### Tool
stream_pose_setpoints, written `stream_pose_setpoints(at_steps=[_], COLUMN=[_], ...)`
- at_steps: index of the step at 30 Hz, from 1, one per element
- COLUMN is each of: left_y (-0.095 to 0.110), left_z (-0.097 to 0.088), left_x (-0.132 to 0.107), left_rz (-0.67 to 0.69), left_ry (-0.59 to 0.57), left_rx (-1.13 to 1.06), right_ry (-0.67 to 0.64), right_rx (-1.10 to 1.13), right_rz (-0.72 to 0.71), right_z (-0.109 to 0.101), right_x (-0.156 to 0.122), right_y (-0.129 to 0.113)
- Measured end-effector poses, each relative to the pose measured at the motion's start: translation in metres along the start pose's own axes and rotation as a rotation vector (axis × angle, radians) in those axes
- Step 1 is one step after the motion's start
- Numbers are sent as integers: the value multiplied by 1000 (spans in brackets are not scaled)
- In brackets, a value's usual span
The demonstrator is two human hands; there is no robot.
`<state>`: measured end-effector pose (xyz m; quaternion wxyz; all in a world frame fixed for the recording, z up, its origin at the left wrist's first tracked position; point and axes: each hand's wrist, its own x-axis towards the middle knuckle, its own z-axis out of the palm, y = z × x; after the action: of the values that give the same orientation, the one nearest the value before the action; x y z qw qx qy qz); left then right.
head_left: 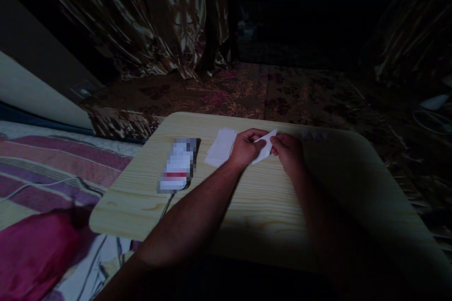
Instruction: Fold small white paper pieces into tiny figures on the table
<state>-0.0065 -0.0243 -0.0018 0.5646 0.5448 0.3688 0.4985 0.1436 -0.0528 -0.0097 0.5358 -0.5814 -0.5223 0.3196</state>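
Note:
Between my two hands is a small piece of white paper (265,148), held tilted just above the table with a slanted, folded-looking edge. My left hand (247,146) pinches it from the left, thumb on top. At its right side the thumb and fingers of my right hand (287,150) grip the edge. A loose stack of white paper sheets (221,146) lies just left of my left hand. Beyond my right hand, several small folded pale pieces (315,135) sit in a row in the shade near the far edge.
The light wooden table (141,211) has rounded corners. On its left lies a phone (176,164), blurred out, with a cable (165,207) running off the near edge. A striped bed cover (70,164) and a pink cloth (38,249) are at the left; patterned curtains (169,14) hang behind.

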Motion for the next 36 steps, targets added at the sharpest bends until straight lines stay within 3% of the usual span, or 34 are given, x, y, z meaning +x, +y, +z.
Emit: stream_pose_setpoints(at_steps=[16,36], left_y=[5,9], left_z=[2,4], left_x=[0,1], left_rz=[-9,-18], left_ry=[62,143], left_rx=[-49,-83], right_ry=[-96,-123], right_rx=[-41,-66], right_rz=[14,23], right_z=[-1,-1], right_x=[0,-1], right_y=[-4,-9])
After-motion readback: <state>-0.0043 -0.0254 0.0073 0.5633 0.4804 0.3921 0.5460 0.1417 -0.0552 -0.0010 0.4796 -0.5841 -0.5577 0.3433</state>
